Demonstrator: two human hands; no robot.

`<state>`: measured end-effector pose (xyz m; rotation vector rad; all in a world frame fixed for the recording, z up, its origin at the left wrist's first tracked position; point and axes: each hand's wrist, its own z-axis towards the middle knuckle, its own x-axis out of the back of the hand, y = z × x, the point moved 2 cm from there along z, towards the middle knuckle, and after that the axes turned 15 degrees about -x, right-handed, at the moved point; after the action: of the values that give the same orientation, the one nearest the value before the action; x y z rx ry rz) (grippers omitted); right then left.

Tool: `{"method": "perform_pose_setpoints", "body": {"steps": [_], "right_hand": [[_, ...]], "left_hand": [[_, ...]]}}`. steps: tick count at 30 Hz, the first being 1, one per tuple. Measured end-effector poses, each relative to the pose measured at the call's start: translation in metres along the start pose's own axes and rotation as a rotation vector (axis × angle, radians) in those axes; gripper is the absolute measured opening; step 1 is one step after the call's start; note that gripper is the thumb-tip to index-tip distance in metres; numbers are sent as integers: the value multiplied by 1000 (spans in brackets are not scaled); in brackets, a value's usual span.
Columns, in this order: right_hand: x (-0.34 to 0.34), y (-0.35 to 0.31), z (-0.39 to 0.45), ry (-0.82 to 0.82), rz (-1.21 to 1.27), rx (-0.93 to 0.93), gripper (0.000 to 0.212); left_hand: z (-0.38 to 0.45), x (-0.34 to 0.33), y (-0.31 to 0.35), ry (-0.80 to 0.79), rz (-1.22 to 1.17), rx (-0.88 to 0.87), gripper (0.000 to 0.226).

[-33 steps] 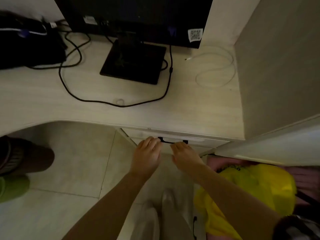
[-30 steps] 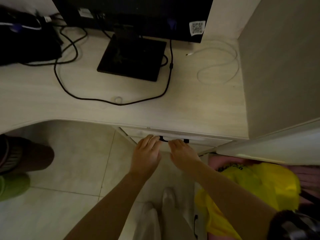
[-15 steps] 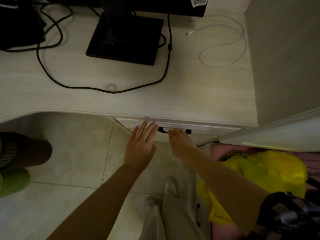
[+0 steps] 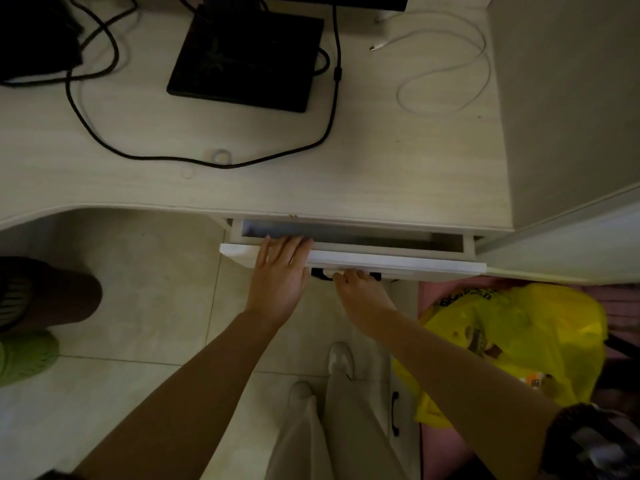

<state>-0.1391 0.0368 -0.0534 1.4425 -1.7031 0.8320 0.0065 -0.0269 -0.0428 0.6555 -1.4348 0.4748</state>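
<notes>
A white drawer (image 4: pixel 398 262) under the pale wooden desk (image 4: pixel 242 188) stands pulled out a little, showing a dark gap behind its front panel. My right hand (image 4: pixel 360 296) grips the drawer's black handle (image 4: pixel 320 274) from below, fingers curled under the panel. My left hand (image 4: pixel 280 275) lies flat on the top edge of the drawer front, fingers straight and reaching over the gap. The drawer's inside is too dark to see.
On the desk stand a black monitor base (image 4: pixel 246 57), black cables (image 4: pixel 104 143) and a white cable (image 4: pixel 446 64). A yellow plastic bag (image 4: pixel 512 341) sits at the right on the floor. Another person's leg and green shoe (image 4: pixel 24 355) are at the left. A cabinet wall (image 4: pixel 571 98) rises on the right.
The drawer, closed before, has slid out toward me. My left hand moved up onto its top edge while my right hand kept hold of the handle.
</notes>
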Motion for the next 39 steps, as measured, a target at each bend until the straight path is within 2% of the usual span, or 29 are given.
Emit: {"method": "perform_pose_setpoints", "body": {"steps": [4, 11, 18, 25, 32, 39], "right_hand": [[-4, -3, -11, -13, 17, -5, 44], [-27, -13, -39, -12, 63, -60, 42], [-62, -28, -69, 51, 161, -143, 43], [-81, -40, -104, 69, 116, -173, 57], [-89, -44, -135, 109, 145, -134, 52], [-99, -45, -159, 2, 160, -86, 51]], "left_hand": [[-10, 2, 4, 66, -10, -8, 42], [-41, 1, 14, 114, -32, -49, 43], [-74, -7, 24, 190, -101, -85, 40], [-106, -9, 38, 184, -144, -61, 37], [-132, -11, 51, 140, -146, -40, 38], [-155, -1, 69, 126, -165, -54, 35]]}}
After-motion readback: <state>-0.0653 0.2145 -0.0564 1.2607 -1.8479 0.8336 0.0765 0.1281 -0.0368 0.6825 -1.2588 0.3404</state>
